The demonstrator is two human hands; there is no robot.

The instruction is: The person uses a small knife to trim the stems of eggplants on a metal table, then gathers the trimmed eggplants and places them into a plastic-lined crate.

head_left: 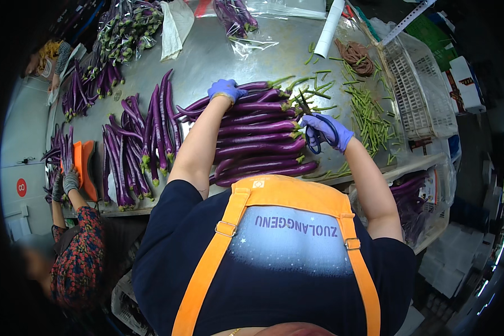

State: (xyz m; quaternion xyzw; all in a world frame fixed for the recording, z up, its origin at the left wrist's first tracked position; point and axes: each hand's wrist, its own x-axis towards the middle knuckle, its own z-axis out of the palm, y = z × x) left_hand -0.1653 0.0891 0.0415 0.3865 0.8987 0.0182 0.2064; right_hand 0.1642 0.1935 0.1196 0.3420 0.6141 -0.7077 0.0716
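Long purple eggplants (256,128) lie side by side on the metal table in front of me, their green stem ends towards the right. My left hand (227,90), in a purple glove, rests on the upper eggplants of this row; whether its fingers grip one I cannot tell. In my gloved right hand (321,130) is a pair of scissors with dark blue handles (335,127), the blades pointing up and left at the stems near the row's right end. Cut green stem pieces (367,119) are piled to the right of that hand, and some lie beyond the stem ends.
More eggplants (161,122) lie at left. Bagged eggplants (128,29) and a white cloth (175,27) are farther back. A brown net bundle (355,56) and a plastic crate (416,84) stand right. A co-worker's gloved hands (70,180) hold eggplants beside an orange tray (84,168).
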